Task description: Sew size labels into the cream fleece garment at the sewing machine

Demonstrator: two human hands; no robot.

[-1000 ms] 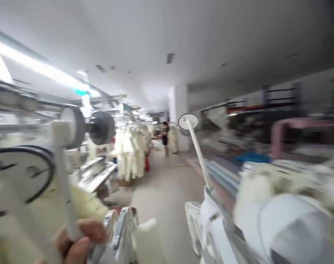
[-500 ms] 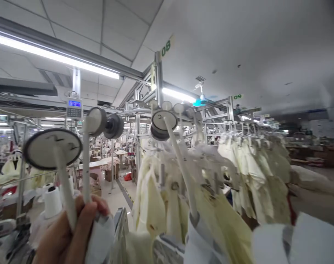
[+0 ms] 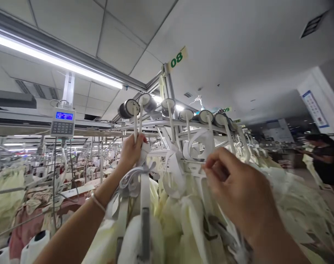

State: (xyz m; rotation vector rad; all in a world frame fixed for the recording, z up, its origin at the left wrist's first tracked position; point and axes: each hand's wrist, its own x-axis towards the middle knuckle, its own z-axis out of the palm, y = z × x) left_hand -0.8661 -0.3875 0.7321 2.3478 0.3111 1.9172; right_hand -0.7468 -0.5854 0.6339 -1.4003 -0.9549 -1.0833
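At the centre left, my left hand (image 3: 132, 150) is closed round the white stems of two trolley hangers, whose dark-rimmed rollers (image 3: 129, 108) sit on the overhead rail (image 3: 153, 124). Bunched white bands (image 3: 131, 179) hang just under that hand. Closer to the camera, my right hand (image 3: 238, 183) is raised with its fingers curled into a pinch. Its fingertips are beside a white plastic hanger (image 3: 193, 167); what they hold, if anything, is hidden. Pale cream garments (image 3: 169, 216) hang below both hands. A curled white strip (image 3: 199, 141) shows behind the right fingertips.
More numbered rollers (image 3: 206, 116) line the rail to the right. A keypad box with a blue screen (image 3: 62, 121) hangs at the left. White thread cones (image 3: 36, 245) stand at lower left. Another person (image 3: 325, 157) is at the far right, beside pale cloth.
The view has shifted, and the rollers now appear higher and farther away. My left hand, still on hanger stems, appears farther off and higher. My right hand has come into view.
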